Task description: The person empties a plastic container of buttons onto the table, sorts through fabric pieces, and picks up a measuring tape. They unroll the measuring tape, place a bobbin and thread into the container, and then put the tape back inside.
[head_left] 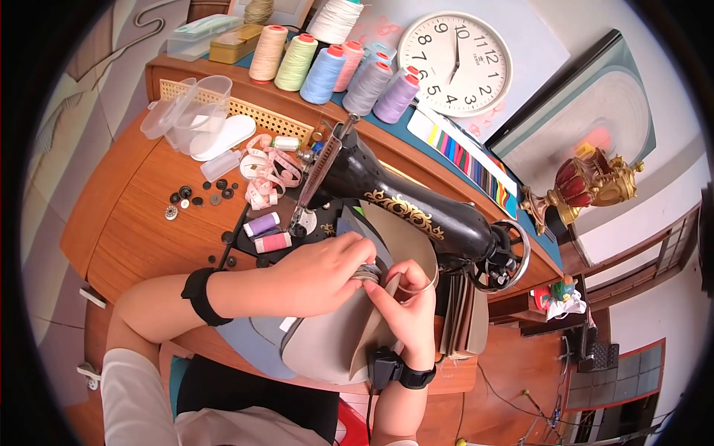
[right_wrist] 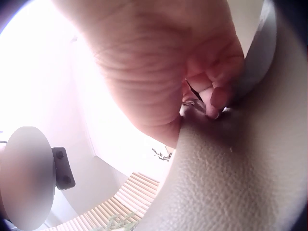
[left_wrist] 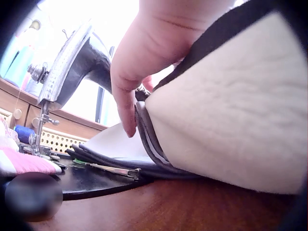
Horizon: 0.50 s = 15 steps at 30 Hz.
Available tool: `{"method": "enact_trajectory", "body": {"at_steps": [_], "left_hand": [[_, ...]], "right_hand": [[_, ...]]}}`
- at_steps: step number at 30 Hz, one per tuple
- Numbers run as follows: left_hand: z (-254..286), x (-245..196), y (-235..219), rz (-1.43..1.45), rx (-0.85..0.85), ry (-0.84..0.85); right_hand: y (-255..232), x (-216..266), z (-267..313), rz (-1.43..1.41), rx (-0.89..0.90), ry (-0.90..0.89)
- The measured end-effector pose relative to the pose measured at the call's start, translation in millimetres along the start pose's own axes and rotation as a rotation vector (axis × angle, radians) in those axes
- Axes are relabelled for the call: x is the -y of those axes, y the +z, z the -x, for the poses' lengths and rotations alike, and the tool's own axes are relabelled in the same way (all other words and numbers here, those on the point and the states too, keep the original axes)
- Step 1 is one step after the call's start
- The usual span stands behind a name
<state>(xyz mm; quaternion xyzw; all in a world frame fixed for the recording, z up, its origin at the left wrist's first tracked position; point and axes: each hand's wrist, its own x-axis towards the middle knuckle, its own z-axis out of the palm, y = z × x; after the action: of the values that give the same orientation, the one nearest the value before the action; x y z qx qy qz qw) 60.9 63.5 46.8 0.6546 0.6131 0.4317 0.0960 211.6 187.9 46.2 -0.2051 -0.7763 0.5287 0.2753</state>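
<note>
A grey-beige leather piece (head_left: 320, 346), folded in layers, lies between my two hands in front of the black sewing machine (head_left: 401, 193). My left hand (head_left: 305, 279) pinches its gathered edge from the left. On the other side my right hand (head_left: 409, 308) grips the edge between thumb and curled fingers, close to the left fingertips. In the left wrist view the thumb and fingers straddle dark-edged leather layers (left_wrist: 149, 137). The right wrist view has the fingers closed on the grained leather (right_wrist: 207, 168), with a small dark sliver among them, its kind unclear.
Purple and pink thread spools (head_left: 273, 242) lie near the needle, with loose buttons (head_left: 216, 199) and a pink measuring tape (head_left: 262, 193) beyond. A slim metal tool (left_wrist: 115, 169) with a green end lies by the leather. Thread cones (head_left: 320, 74) line the back shelf.
</note>
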Motion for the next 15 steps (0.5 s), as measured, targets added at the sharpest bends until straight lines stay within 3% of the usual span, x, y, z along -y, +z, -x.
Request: {"method": "enact_trajectory", "body": {"at_steps": [4,6,8,11,13,15], "left_hand": [[2.2,-1.7,-2.5,-0.172,0.000,-0.018],[1.9,1.1,-1.6,-0.236,-0.015,0.002],[1.9,1.8,-1.4,-0.301,-0.031,0.022],[1.3,-0.5,-2.0,-0.341,-0.032,0.007],[1.2,-1.3,-3.2,-0.352,-0.015,0.028],[1.5,-0.9,-2.4,-0.352,-0.016,0.030]], "right_hand": [[-6.4,2.8,2.3,0.022,0.021,0.077],[-9.5,8.9,3.1,0.152,0.208,0.075],[-9.3,8.1,3.5,0.156,0.233,0.106],[-10.2,3.0,3.3,0.046,0.219,0.082],[-12.2,8.7,2.3,-0.241,0.184,0.201],[-15.7,11.5,1.3,-0.340,0.181,0.240]]}}
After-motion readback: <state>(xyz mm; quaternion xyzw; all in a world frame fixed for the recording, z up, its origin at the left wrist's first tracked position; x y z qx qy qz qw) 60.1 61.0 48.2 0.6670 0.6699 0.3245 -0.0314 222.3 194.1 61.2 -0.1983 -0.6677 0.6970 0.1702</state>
